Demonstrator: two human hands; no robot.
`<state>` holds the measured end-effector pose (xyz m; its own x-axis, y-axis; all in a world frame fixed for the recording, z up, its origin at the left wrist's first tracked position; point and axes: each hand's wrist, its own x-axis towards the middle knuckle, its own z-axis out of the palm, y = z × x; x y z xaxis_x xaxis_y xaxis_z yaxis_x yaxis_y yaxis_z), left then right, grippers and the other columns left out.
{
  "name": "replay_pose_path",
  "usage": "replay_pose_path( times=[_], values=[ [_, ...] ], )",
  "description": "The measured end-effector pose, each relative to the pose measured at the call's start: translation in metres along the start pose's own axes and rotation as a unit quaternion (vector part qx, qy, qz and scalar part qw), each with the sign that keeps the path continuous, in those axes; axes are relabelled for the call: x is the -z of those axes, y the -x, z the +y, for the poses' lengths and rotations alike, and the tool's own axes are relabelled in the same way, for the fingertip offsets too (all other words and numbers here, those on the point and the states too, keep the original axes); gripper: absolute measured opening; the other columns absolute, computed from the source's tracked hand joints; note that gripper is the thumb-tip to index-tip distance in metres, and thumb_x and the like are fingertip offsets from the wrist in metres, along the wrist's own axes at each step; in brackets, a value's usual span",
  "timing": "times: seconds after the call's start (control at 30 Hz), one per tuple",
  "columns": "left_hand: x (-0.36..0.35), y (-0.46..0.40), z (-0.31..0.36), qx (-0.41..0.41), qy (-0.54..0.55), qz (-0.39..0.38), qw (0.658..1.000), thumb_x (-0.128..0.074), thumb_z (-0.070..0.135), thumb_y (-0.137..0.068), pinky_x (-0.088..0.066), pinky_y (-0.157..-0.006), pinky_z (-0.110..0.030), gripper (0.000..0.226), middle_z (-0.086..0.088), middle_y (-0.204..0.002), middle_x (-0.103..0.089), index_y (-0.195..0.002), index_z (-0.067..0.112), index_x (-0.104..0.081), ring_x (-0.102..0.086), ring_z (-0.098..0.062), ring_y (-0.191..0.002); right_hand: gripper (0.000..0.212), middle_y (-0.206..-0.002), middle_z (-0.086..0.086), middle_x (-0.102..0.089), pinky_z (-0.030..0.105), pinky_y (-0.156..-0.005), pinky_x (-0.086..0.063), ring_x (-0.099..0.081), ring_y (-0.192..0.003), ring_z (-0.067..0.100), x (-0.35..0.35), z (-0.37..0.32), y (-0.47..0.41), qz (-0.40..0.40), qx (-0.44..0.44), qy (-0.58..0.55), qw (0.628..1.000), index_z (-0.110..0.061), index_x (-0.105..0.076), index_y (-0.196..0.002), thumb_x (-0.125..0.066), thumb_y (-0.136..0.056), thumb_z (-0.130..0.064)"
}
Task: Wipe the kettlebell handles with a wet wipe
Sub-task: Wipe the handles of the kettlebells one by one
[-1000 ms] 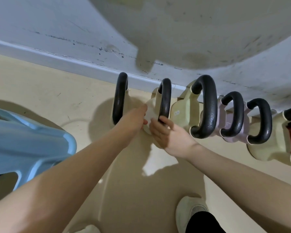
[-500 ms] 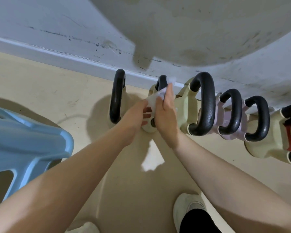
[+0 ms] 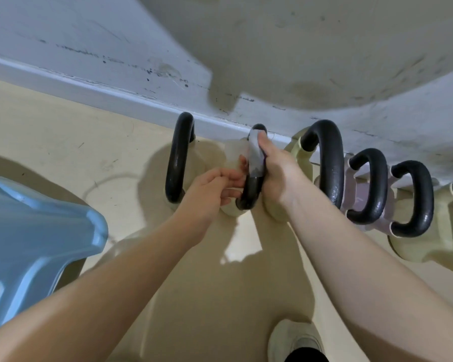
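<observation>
A row of kettlebells stands on the cream floor (image 3: pixel 63 131), tight against the baseboard (image 3: pixel 89 83) of the scuffed wall. The right hand (image 3: pixel 275 168) is wrapped around the second handle (image 3: pixel 251 189) from the left, gripping it through a wet wipe (image 3: pixel 254 155) that covers the upper stretch of the black bar. The left hand (image 3: pixel 209 188) is just beside it, fingers curled and pinching the loose edge of the wipe on the handle's left side. The first handle (image 3: pixel 178 158) stands free to the left, with bare floor beyond it; the big handle (image 3: pixel 327 163) crowds close on the right. A blue plastic stool (image 3: pixel 37 231) juts in at the left, and a white shoe (image 3: pixel 293 338) sits below.
</observation>
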<state>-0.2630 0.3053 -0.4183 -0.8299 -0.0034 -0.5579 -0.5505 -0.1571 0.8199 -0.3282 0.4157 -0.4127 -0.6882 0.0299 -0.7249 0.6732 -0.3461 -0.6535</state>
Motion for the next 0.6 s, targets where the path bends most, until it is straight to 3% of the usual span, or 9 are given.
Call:
replay_pose_path(
  times=[0.07, 0.17, 0.27, 0.4, 0.5, 0.6],
  values=[
    [0.002, -0.002, -0.001, 0.009, 0.006, 0.001, 1.000, -0.034, 0.006, -0.095, -0.046, -0.075, -0.024, 0.028, -0.001, -0.085, -0.069, -0.095, 0.011, -0.061, -0.060, -0.013, -0.074, 0.032, -0.090, 0.013, -0.065, 0.029, -0.053, -0.055, -0.064, -0.056, 0.018, -0.001, -0.020, -0.015, 0.011, -0.022, -0.016, 1.000, 0.001, -0.055, -0.101, -0.052, -0.094, -0.031],
    [0.003, -0.003, -0.002, 0.018, 0.004, 0.001, 1.000, -0.033, 0.007, -0.096, -0.048, -0.075, -0.024, 0.028, -0.003, -0.084, -0.069, -0.102, 0.007, -0.060, -0.061, -0.014, -0.075, 0.031, -0.070, 0.014, -0.062, 0.029, -0.048, -0.055, -0.062, -0.044, 0.019, -0.005, -0.037, -0.026, 0.024, -0.063, -0.009, 0.998, 0.002, -0.054, -0.086, -0.052, -0.095, -0.027],
    [0.001, -0.002, -0.001, 0.019, -0.006, 0.008, 1.000, -0.032, 0.008, -0.096, -0.046, -0.073, -0.024, 0.027, -0.002, -0.080, -0.068, -0.098, 0.011, -0.059, -0.060, -0.013, -0.073, 0.033, -0.064, 0.008, -0.057, 0.027, -0.046, -0.051, -0.056, -0.049, 0.016, -0.007, -0.035, -0.025, 0.016, -0.061, 0.018, 0.998, -0.003, -0.052, -0.077, -0.054, -0.093, -0.032],
    [-0.001, -0.004, 0.002, 0.016, -0.006, 0.028, 0.999, -0.032, 0.010, -0.095, -0.045, -0.074, -0.028, 0.024, -0.001, -0.081, -0.068, -0.106, 0.018, -0.052, -0.059, -0.013, -0.071, 0.031, -0.051, 0.006, -0.054, 0.028, -0.058, -0.048, -0.058, -0.044, 0.012, -0.004, -0.005, -0.006, 0.018, 0.064, 0.134, 0.989, -0.003, -0.055, -0.074, -0.058, -0.091, -0.028],
    [-0.003, -0.004, 0.003, 0.025, -0.015, 0.030, 0.999, -0.032, 0.018, -0.097, -0.046, -0.075, -0.030, 0.029, -0.009, -0.101, -0.064, -0.122, 0.015, -0.047, -0.058, -0.016, -0.077, 0.039, -0.076, 0.022, -0.059, 0.038, -0.077, -0.050, -0.061, -0.070, 0.027, 0.012, 0.029, 0.008, -0.031, 0.070, 0.115, 0.990, 0.008, -0.057, -0.101, -0.056, -0.091, -0.030],
    [-0.002, -0.004, 0.005, 0.036, -0.035, 0.042, 0.998, -0.031, 0.027, -0.098, -0.048, -0.089, -0.038, 0.024, -0.007, -0.104, -0.060, -0.101, 0.025, -0.055, -0.056, -0.022, -0.092, 0.027, -0.092, 0.018, -0.063, 0.035, -0.078, -0.049, -0.060, -0.084, 0.026, 0.029, 0.052, 0.021, -0.036, 0.127, 0.163, 0.978, 0.000, -0.057, -0.106, -0.058, -0.087, -0.020]
  ],
)
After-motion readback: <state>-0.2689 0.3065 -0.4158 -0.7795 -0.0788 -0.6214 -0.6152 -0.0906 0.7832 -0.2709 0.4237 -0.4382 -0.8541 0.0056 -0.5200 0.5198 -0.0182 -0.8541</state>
